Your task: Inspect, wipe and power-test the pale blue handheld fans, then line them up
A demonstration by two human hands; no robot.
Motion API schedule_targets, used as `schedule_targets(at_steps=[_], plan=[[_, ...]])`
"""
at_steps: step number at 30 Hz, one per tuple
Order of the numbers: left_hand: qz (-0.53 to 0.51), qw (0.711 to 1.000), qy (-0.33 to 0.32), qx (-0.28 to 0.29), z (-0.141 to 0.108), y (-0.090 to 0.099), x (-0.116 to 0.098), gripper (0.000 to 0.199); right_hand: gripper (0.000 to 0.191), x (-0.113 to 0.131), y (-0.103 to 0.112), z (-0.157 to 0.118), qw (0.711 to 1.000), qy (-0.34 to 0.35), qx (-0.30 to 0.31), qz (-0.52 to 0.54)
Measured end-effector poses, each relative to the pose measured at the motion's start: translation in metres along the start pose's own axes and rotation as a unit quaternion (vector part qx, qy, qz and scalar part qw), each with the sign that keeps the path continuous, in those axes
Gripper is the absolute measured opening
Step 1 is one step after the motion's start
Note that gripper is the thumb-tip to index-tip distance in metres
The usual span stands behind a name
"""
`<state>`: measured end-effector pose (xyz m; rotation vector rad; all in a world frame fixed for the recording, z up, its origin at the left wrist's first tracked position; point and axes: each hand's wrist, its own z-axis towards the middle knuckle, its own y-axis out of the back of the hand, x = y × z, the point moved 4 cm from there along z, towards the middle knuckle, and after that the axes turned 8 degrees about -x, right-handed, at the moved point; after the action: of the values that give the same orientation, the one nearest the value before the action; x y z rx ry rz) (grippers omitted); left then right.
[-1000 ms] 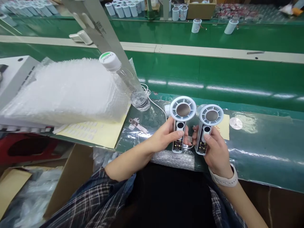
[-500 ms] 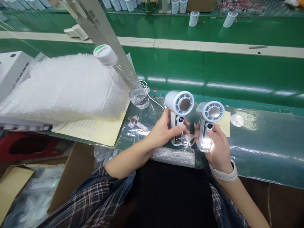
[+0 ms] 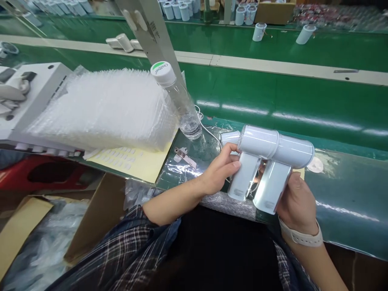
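Side by side, two pale blue handheld fans are held up over the near edge of the bench with their barrel heads touching. My left hand (image 3: 222, 167) grips the left fan (image 3: 245, 173) with fingers and thumb at its left edge. Around the right edge of the right fan (image 3: 273, 186) my right hand (image 3: 298, 202) is closed; its fingers are mostly hidden behind the handle. Both fans show smooth sides with small print low on the handles. Behind the left fan lies another pale blue piece (image 3: 229, 137), partly hidden.
A clear bottle (image 3: 189, 117) stands left of the fans beside a metal post. Farther left are bubble-wrap bags (image 3: 106, 109), a yellow sheet (image 3: 148, 165) with white stickers and a white machine (image 3: 39, 101). A small metal blade (image 3: 184, 157) lies on the bench. Pale blue cylinders (image 3: 260, 32) stand across the green belt.
Both fans have been turned from showing their grilles and buttons to showing their smooth sides, and brought together. My right hand has rotated with its fan. The view has shifted left.
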<state>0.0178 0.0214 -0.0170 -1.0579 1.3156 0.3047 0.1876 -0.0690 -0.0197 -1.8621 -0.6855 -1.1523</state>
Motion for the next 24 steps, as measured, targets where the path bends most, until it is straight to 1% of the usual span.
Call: schedule_targets(at_steps=[3, 5, 8, 10, 12, 14, 19, 24], plan=[[-0.013, 1.000, -0.010, 0.019, -0.001, -0.005, -0.004, 0.053, 0.035, 0.000, 0.003, 0.002, 1.000, 0.026, -0.008, -0.008], [-0.026, 0.999, -0.013, 0.016, 0.000, -0.007, -0.007, 0.054, 0.031, 0.000, 0.006, 0.003, 0.999, 0.032, -0.024, -0.020], [-0.051, 0.999, -0.008, -0.013, 0.001, -0.007, -0.009, 0.061, 0.034, -0.004, 0.004, 0.004, 1.000, -0.017, -0.023, -0.010], [-0.075, 0.997, 0.021, -0.015, 0.001, -0.007, -0.009, 0.061, 0.035, -0.006, 0.000, 0.004, 0.999, -0.048, -0.013, 0.011], [-0.094, 0.994, 0.060, -0.005, 0.002, -0.008, -0.008, 0.059, 0.032, -0.005, -0.003, 0.004, 0.998, -0.055, -0.012, 0.022], [-0.100, 0.991, 0.086, 0.002, 0.002, -0.009, -0.007, 0.059, 0.031, -0.002, -0.005, 0.002, 0.998, -0.056, -0.013, 0.013], [-0.138, 0.985, 0.104, 0.019, 0.003, -0.011, -0.008, 0.072, 0.036, 0.009, -0.014, -0.009, 0.997, -0.072, 0.015, -0.014], [-0.155, 0.982, 0.102, 0.027, 0.002, -0.010, -0.008, 0.072, 0.044, 0.015, -0.016, -0.016, 0.997, -0.076, 0.009, -0.002]])
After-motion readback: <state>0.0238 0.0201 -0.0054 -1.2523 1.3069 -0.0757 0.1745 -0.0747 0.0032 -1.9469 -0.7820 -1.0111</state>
